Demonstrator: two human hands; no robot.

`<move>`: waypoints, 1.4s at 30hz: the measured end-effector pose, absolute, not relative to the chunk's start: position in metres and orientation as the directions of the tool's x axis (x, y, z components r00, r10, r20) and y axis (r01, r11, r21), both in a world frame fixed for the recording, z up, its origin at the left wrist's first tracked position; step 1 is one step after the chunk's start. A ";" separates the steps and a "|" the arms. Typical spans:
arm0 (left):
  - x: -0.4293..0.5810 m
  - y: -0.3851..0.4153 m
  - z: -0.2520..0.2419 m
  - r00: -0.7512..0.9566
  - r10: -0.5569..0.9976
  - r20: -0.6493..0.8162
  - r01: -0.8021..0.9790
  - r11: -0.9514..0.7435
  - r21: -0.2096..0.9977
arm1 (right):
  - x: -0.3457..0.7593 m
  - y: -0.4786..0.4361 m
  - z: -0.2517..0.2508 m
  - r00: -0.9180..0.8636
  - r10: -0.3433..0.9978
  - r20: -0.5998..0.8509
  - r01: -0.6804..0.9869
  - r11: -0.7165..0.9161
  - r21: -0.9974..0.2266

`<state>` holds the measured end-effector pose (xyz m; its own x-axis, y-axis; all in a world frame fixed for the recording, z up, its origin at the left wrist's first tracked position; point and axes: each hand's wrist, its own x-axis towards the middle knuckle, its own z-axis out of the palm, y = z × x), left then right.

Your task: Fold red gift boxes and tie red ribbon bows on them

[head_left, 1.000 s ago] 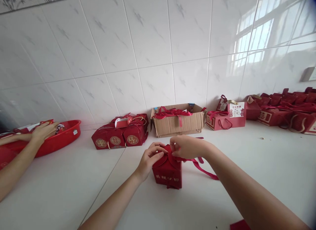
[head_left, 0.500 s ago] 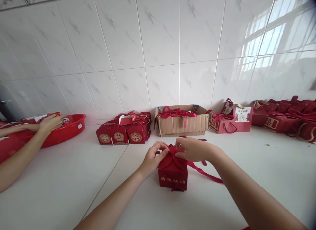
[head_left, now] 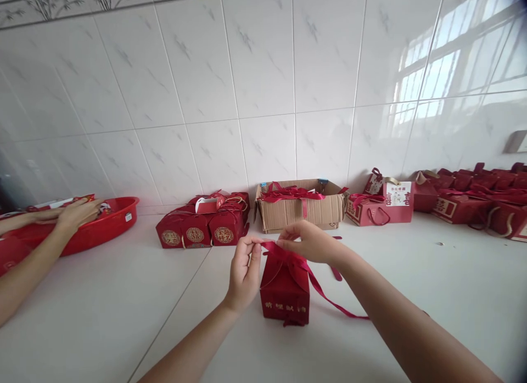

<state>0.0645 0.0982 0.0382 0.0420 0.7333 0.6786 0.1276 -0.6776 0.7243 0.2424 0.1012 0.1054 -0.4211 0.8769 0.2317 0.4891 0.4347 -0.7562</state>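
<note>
A dark red gift box (head_left: pixel 284 292) with gold characters stands upright on the white tabletop, its petal-shaped flaps folded in at the top. Above it, a red ribbon (head_left: pixel 325 295) runs from the box top, with a long tail trailing right under my right forearm. My left hand (head_left: pixel 245 270) pinches one part of the ribbon at the box's upper left. My right hand (head_left: pixel 307 241) is bent over the box top, fingers closed on the ribbon close to the left fingertips; its exact grip is partly hidden.
Behind stand several finished-looking red boxes (head_left: pixel 197 235), a cardboard box (head_left: pixel 288 214) holding red ribbons, and a pink-red bag (head_left: pixel 379 213). More red boxes (head_left: pixel 465 207) line the right. At left, another person's hands (head_left: pixel 76 215) reach into a red basin (head_left: pixel 107 229).
The ribbon now stretches between my fingertips above the box. My left hand has moved left and turned more upright, off the flaps. The view has tilted slightly.
</note>
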 end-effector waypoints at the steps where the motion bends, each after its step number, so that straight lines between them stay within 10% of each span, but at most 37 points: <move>1: 0.065 0.097 0.038 0.062 0.732 0.678 0.116 -0.680 0.724 | 0.244 0.102 0.107 -0.401 0.882 0.247 0.467 0.429 -0.773; 19: 0.059 0.097 0.042 0.009 0.705 0.709 0.184 -0.698 0.692 | 0.239 0.097 0.106 -0.449 0.869 0.206 0.460 0.422 -0.781; 29: 0.054 0.091 0.040 0.503 0.642 0.579 0.173 -0.731 0.660 | 0.272 0.076 0.146 0.053 0.844 0.534 0.015 0.534 -0.846; 36: 0.059 0.097 0.035 0.286 0.708 0.645 0.329 -0.705 0.628 | 0.299 0.066 0.160 0.324 0.697 0.640 -0.167 0.708 -0.686; 42: 0.060 0.104 0.035 0.098 0.896 0.434 0.153 -0.444 0.883 | 0.291 0.070 0.157 0.245 0.791 0.560 -0.267 0.610 -0.746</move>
